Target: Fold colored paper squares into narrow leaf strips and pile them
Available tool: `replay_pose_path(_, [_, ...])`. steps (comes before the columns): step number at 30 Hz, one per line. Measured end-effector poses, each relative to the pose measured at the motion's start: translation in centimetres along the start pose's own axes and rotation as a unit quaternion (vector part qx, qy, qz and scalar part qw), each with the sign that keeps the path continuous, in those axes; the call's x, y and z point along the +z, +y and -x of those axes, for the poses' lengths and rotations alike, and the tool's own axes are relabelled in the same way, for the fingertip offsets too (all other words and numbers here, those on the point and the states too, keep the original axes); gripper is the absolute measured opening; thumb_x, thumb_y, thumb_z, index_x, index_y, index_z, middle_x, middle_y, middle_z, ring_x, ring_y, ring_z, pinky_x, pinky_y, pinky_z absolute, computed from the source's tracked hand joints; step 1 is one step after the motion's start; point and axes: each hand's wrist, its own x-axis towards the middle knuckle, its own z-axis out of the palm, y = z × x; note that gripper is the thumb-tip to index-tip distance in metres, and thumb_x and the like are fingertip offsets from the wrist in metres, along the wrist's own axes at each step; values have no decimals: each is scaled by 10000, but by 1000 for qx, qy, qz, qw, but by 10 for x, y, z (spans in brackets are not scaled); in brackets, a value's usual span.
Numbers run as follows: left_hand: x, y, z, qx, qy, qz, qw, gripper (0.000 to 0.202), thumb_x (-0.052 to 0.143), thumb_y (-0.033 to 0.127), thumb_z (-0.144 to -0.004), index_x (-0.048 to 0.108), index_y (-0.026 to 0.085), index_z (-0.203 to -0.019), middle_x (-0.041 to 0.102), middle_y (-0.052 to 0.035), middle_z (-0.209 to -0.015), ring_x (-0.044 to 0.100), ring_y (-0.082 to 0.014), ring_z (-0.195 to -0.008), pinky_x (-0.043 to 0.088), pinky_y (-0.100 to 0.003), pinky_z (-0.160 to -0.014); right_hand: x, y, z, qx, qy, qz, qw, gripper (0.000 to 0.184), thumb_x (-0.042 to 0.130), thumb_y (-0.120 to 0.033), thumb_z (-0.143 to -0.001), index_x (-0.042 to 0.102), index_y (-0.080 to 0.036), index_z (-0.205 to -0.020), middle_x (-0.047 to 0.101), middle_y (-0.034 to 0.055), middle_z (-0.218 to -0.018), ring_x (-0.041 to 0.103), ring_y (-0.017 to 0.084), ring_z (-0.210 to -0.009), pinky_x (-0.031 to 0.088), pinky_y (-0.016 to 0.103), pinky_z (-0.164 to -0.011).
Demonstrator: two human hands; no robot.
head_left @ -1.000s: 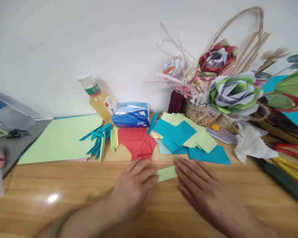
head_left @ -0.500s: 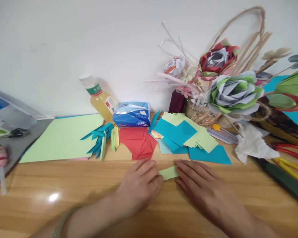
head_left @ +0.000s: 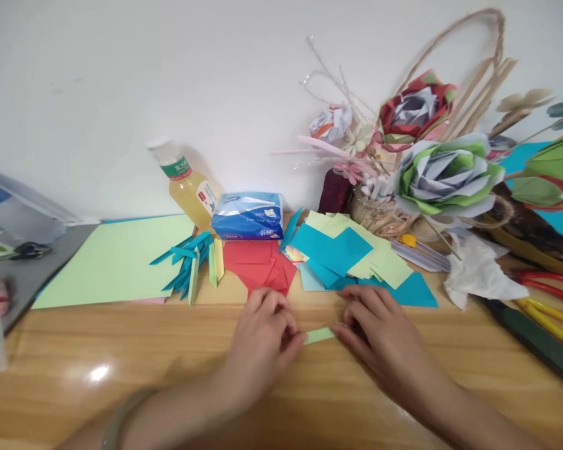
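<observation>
A narrow folded strip of light green paper [head_left: 319,335] lies between my two hands, just above the wooden table [head_left: 192,400] or on it; I cannot tell which. My left hand [head_left: 265,344] pinches its left end between thumb and fingers. At the other end, the thumb and fingers of my right hand [head_left: 380,334] close on the paper. Both ends are hidden by the fingertips. Beyond my left hand lie red paper pieces [head_left: 263,265]. Blue paper squares [head_left: 338,253] and light green paper squares [head_left: 394,262] are piled beyond my right hand.
Folded blue paper pieces [head_left: 187,265] sit beside light green sheets [head_left: 117,262] on the left. A drink bottle [head_left: 187,187] and a tissue pack [head_left: 248,215] stand by the wall. At right are paper flowers [head_left: 445,175], a crumpled tissue [head_left: 481,269] and red-handled scissors [head_left: 551,284].
My hands have gone from lying flattened over the strip to pinching its ends, with the fingers raised and curled. The visible strip looks narrower now.
</observation>
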Motion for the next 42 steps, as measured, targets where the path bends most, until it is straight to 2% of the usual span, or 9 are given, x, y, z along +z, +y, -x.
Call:
replay_pose_path(8, [5,-6,3,149,-19,-100,984,286,569,88,-836,579,251,-1071,568,0,-865,464,-182,-833,427,-294,-716,2,4,1,24,7,66,998,207,529,-285,-867,531,-195,-682,566,100,-987,506,264,-910,443,437,-726])
replay_pose_path(14, [10,-7,9,256,15,-237,937,189,505,149,-904,574,172,-1078,576,-7,-821,486,-176,-816,374,-304,-731,2,3,-1,12,19,85,996,232,489,-296,-894,559,-194,-697,587,83,-955,520,255,-901,434,422,-736])
replay_pose_path(20, [9,-6,10,270,7,-223,936,207,391,123,-947,568,130,-1054,595,-22,-842,499,-167,-782,365,-303,-719,-4,6,4,-2,36,132,991,229,407,-231,-924,590,-180,-797,622,76,-902,548,246,-851,435,418,-731])
replay_pose_path(23, [9,-7,10,258,0,-218,941,182,416,128,-937,566,142,-1041,589,-14,-835,502,-169,-776,376,-305,-714,-6,3,10,-78,50,85,992,223,389,-173,-929,604,-160,-985,657,74,-962,575,215,-885,444,401,-783])
replay_pose_path(26, [8,-7,11,237,-9,-224,945,150,472,136,-897,574,153,-1005,578,-19,-828,506,-178,-783,390,-314,-721,-5,-5,12,-178,-3,45,983,321,451,-218,-909,536,-133,-1207,618,93,-1181,536,206,-1108,432,390,-919])
replay_pose_path(29, [6,-5,11,231,-9,-205,951,191,509,215,-860,586,135,-1015,585,-47,-864,519,-195,-821,410,-330,-741,-4,-11,12,-197,-70,61,976,491,528,-302,-860,460,-103,-1304,499,128,-1326,450,237,-1226,413,437,-974])
replay_pose_path(33, [9,-4,10,241,73,-215,944,155,463,147,-878,613,112,-899,590,-40,-770,531,-176,-739,421,-311,-713,0,-15,10,-203,-29,74,976,414,497,-266,-877,519,-103,-1256,538,123,-1280,514,222,-1168,443,404,-962])
replay_pose_path(37, [12,-4,10,271,81,-236,930,204,418,61,-859,604,118,-797,590,-48,-751,528,-175,-704,419,-324,-717,5,-20,7,-212,41,98,971,283,421,-162,-907,644,-86,-1063,649,116,-1125,611,223,-1028,508,363,-878])
replay_pose_path(42, [14,2,10,280,115,-214,929,181,430,88,-845,584,126,-758,586,-32,-698,535,-168,-686,420,-300,-668,-1,-25,8,-220,57,77,971,385,280,-70,-915,663,-100,-925,705,94,-952,657,203,-864,541,329,-751])
